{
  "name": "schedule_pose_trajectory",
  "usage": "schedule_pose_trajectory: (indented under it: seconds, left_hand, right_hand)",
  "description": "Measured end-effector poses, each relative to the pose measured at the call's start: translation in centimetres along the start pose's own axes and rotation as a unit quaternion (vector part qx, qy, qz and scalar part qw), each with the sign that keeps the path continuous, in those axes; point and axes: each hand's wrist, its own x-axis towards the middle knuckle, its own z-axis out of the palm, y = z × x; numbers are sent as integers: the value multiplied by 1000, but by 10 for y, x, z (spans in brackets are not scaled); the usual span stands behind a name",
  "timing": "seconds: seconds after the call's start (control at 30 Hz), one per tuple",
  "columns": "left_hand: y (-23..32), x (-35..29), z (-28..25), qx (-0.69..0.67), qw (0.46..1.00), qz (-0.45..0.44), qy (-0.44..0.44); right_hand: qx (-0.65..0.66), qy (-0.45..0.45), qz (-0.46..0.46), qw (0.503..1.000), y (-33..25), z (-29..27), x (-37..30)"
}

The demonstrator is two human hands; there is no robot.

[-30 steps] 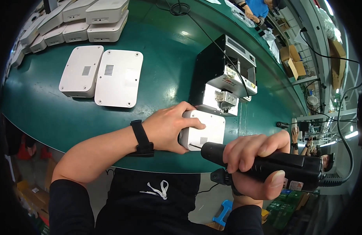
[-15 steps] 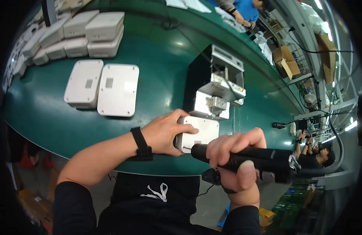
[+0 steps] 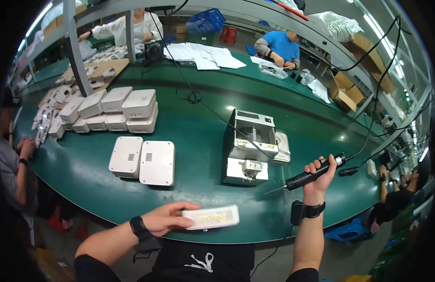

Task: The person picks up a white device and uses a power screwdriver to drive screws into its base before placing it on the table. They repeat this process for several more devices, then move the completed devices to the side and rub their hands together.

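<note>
Left hand [image 3: 168,219] grips one end of white box [image 3: 215,217] by near edge of green table [image 3: 198,164], narrow side showing; right hand [image 3: 319,176] wraps black screwdriver [image 3: 304,180], tip apart from box, seemingly held aside for clearance

Smooth, faintly glossy white plastic on the box [image 3: 212,217] in the left hand [image 3: 172,218], and on the two boxes [image 3: 157,164] beyond that hand. Mostly matt black plastic along the electric screwdriver [image 3: 306,179] in the right hand [image 3: 322,175], with thin metal in its bit [image 3: 275,190]. Smooth green sheen across the surface [image 3: 198,136] beneath both hands. Bright, reflective metal on the machine [image 3: 236,168] between and beyond them. Dull cardboard in the carton [image 3: 341,94] far past the right hand.
</note>
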Motion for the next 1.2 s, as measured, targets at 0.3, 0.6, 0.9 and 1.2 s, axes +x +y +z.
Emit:
schedule_pose_trajectory:
  seconds: [0.3, 0.6, 0.9, 1.2]
  left_hand:
    - [-14, 8, 39, -412, 902, 117, 59]
    - [61, 135, 0, -234, 926, 273, 115]
    - [75, 69, 22, 647, 619, 233, 378]
    - [33, 16, 33, 799, 513, 224, 220]
  right_hand:
    - [56, 59, 34, 996, 39, -62, 39]
    - [39, 69, 73, 994, 38, -70, 30]
    - [39, 76, 91, 992, 39, -65, 27]
    - [20, 38, 20, 999, 29, -56, 13]
